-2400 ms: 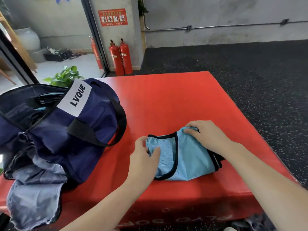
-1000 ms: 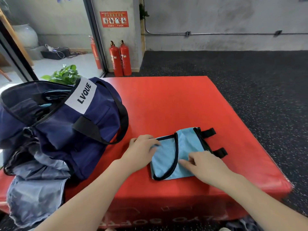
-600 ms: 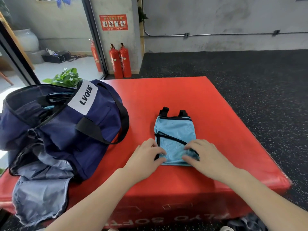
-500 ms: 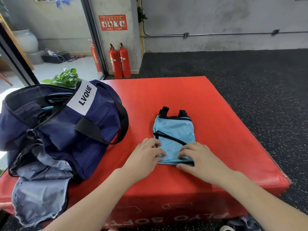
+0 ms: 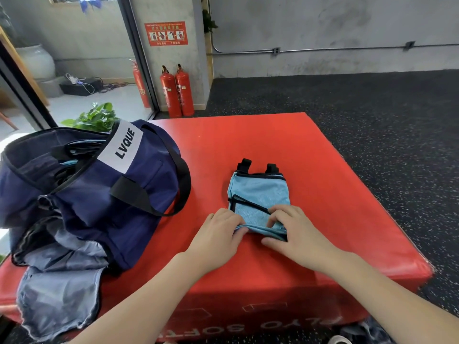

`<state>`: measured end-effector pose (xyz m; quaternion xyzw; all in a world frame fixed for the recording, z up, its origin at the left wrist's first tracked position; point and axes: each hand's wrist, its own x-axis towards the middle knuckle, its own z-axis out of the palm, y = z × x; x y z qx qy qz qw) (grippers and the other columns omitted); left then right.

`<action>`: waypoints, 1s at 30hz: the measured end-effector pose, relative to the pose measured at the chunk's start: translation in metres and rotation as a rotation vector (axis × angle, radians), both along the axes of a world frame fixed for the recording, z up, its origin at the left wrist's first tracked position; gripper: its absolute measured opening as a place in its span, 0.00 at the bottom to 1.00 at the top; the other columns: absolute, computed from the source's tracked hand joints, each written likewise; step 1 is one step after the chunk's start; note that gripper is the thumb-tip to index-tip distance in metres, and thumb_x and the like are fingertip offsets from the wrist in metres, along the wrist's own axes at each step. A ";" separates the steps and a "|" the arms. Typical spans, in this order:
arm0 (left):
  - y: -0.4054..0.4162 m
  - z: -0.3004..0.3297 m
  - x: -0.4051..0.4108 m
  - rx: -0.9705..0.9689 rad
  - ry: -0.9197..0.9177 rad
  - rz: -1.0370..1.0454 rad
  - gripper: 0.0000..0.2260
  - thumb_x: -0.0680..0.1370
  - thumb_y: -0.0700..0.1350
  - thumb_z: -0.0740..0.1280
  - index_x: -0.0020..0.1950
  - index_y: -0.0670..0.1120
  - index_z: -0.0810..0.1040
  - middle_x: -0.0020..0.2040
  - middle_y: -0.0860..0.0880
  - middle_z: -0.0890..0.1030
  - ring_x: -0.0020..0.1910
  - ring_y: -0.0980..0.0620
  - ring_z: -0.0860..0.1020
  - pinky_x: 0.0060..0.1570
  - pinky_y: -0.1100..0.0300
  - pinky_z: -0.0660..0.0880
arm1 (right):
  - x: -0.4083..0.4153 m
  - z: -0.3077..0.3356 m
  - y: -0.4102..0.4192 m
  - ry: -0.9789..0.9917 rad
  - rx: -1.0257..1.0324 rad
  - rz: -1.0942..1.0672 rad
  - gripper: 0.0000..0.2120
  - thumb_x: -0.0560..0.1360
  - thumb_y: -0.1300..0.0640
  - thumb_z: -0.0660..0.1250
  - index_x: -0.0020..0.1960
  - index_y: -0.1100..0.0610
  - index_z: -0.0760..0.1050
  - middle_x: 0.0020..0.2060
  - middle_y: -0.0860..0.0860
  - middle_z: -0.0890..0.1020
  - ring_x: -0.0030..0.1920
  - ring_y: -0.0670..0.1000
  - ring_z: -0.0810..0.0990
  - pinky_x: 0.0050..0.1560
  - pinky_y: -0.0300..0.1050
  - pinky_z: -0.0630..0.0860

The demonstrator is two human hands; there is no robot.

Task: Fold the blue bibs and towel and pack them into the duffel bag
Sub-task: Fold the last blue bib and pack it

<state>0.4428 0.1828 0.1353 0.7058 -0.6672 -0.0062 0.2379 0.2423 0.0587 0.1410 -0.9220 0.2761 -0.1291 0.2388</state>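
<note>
So there's a big red padded mat (image 5: 285,150) and the light blue bib (image 5: 259,194) is lying on it, already folded down into a small packet with black trim. Its two black strap ends stick out at the far edge. It sits right of the bag, apart from it, not touching.

Both hands are on the near edge of the bib. The left hand (image 5: 218,234) has its fingers curled over the near left corner and looks to be pinching the edge of the cloth, which is lifted a bit off the mat there. The right hand (image 5: 295,232) is bent over the near right corner, fingertips pressed down on top and thumb low along the front edge, so it's gripping that fold too.

The navy duffel bag (image 5: 99,194) sits on the left side of the mat, top wide open, a white LVQUE label (image 5: 123,146) on it and a black carry strap (image 5: 178,184) looping toward the bib. Inside it's dark, but you can make out a strip of light blue with black edging near the opening, so something's in there; can't tell exactly what. A greyish-blue cloth (image 5: 59,289) spills out under the bag and hangs over the mat's near left edge.

Behind: red fire extinguishers (image 5: 176,91) by the wall and a green plant (image 5: 95,117) behind the bag.
</note>
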 end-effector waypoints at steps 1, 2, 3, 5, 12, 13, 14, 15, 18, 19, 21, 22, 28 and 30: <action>-0.001 0.001 -0.002 -0.025 0.029 0.003 0.07 0.82 0.50 0.63 0.51 0.49 0.78 0.47 0.56 0.77 0.52 0.53 0.74 0.55 0.55 0.69 | -0.002 0.002 0.001 0.039 -0.033 -0.010 0.14 0.72 0.42 0.72 0.52 0.42 0.70 0.62 0.35 0.68 0.65 0.41 0.65 0.64 0.43 0.65; -0.001 0.003 -0.003 -0.050 0.059 0.001 0.06 0.82 0.49 0.63 0.50 0.48 0.76 0.45 0.56 0.76 0.50 0.53 0.74 0.56 0.56 0.69 | -0.004 0.006 0.002 0.074 -0.063 -0.023 0.15 0.72 0.44 0.72 0.52 0.43 0.68 0.59 0.36 0.70 0.62 0.43 0.69 0.60 0.42 0.67; 0.000 0.005 -0.005 -0.063 0.087 0.000 0.06 0.83 0.49 0.63 0.50 0.48 0.76 0.43 0.56 0.75 0.48 0.53 0.73 0.56 0.57 0.69 | -0.006 0.011 0.002 0.096 -0.069 -0.043 0.13 0.72 0.47 0.71 0.50 0.43 0.68 0.54 0.37 0.74 0.56 0.45 0.74 0.54 0.43 0.70; 0.001 0.011 -0.008 -0.086 0.160 0.010 0.06 0.83 0.50 0.64 0.51 0.48 0.76 0.39 0.56 0.76 0.44 0.54 0.72 0.53 0.61 0.69 | -0.011 0.020 -0.001 0.078 -0.017 -0.098 0.09 0.69 0.48 0.67 0.47 0.45 0.69 0.39 0.42 0.78 0.41 0.48 0.77 0.43 0.47 0.73; 0.001 0.035 -0.023 -0.165 0.582 0.102 0.01 0.78 0.48 0.73 0.47 0.55 0.83 0.33 0.54 0.80 0.29 0.58 0.71 0.33 0.61 0.71 | -0.021 0.038 -0.013 -0.227 0.306 -0.184 0.05 0.72 0.58 0.68 0.43 0.49 0.76 0.30 0.50 0.78 0.31 0.46 0.70 0.36 0.47 0.67; 0.001 0.035 -0.024 -0.158 0.589 0.122 0.02 0.78 0.48 0.72 0.47 0.54 0.84 0.34 0.55 0.81 0.29 0.59 0.72 0.33 0.62 0.71 | -0.019 0.038 -0.014 -0.244 0.323 -0.189 0.06 0.73 0.60 0.68 0.43 0.48 0.77 0.32 0.52 0.80 0.32 0.48 0.71 0.37 0.48 0.68; 0.000 0.035 -0.024 -0.154 0.588 0.146 0.02 0.78 0.47 0.72 0.47 0.54 0.84 0.34 0.57 0.81 0.30 0.59 0.73 0.34 0.63 0.71 | -0.017 0.037 -0.016 -0.251 0.328 -0.201 0.06 0.74 0.60 0.69 0.44 0.48 0.77 0.34 0.52 0.82 0.33 0.52 0.74 0.38 0.49 0.71; 0.000 0.033 -0.023 -0.151 0.573 0.171 0.02 0.78 0.47 0.72 0.47 0.55 0.84 0.34 0.58 0.80 0.31 0.60 0.74 0.35 0.64 0.71 | -0.015 0.035 -0.017 -0.257 0.334 -0.215 0.06 0.75 0.59 0.69 0.45 0.48 0.78 0.36 0.51 0.83 0.36 0.53 0.77 0.41 0.50 0.73; -0.003 0.029 -0.019 -0.114 0.472 0.223 0.03 0.78 0.49 0.72 0.46 0.58 0.82 0.38 0.58 0.81 0.40 0.59 0.77 0.42 0.63 0.72 | -0.008 0.027 -0.023 -0.229 0.332 -0.252 0.03 0.75 0.55 0.71 0.45 0.46 0.79 0.39 0.42 0.85 0.42 0.44 0.82 0.50 0.47 0.77; -0.003 0.028 -0.019 -0.097 0.466 0.228 0.03 0.77 0.50 0.72 0.45 0.58 0.82 0.39 0.59 0.81 0.41 0.59 0.77 0.42 0.63 0.72 | -0.006 0.025 -0.025 -0.201 0.316 -0.255 0.03 0.75 0.54 0.71 0.44 0.45 0.80 0.39 0.39 0.85 0.43 0.42 0.82 0.51 0.45 0.77; -0.001 0.025 -0.018 -0.077 0.431 0.227 0.04 0.77 0.49 0.72 0.43 0.56 0.81 0.38 0.58 0.80 0.41 0.59 0.77 0.42 0.63 0.72 | -0.004 0.024 -0.027 -0.139 0.286 -0.253 0.03 0.74 0.52 0.71 0.43 0.44 0.80 0.38 0.36 0.83 0.41 0.39 0.80 0.48 0.44 0.77; 0.000 0.024 -0.018 -0.077 0.393 0.224 0.04 0.77 0.49 0.72 0.42 0.55 0.80 0.39 0.58 0.79 0.42 0.58 0.77 0.43 0.62 0.72 | -0.003 0.024 -0.027 -0.117 0.280 -0.250 0.03 0.74 0.51 0.72 0.42 0.43 0.80 0.38 0.36 0.83 0.40 0.39 0.79 0.45 0.44 0.77; 0.008 0.021 -0.019 -0.028 0.152 0.240 0.04 0.78 0.54 0.68 0.45 0.55 0.79 0.41 0.57 0.76 0.41 0.56 0.76 0.43 0.57 0.73 | 0.000 0.020 -0.027 -0.071 0.234 -0.231 0.02 0.73 0.47 0.71 0.42 0.42 0.80 0.37 0.36 0.81 0.37 0.45 0.81 0.42 0.48 0.78; 0.009 0.022 -0.019 -0.021 0.106 0.250 0.05 0.78 0.54 0.66 0.46 0.55 0.79 0.41 0.57 0.76 0.42 0.53 0.77 0.43 0.57 0.72 | 0.001 0.017 -0.028 -0.046 0.219 -0.237 0.04 0.73 0.43 0.71 0.42 0.41 0.79 0.37 0.37 0.82 0.37 0.47 0.81 0.42 0.51 0.80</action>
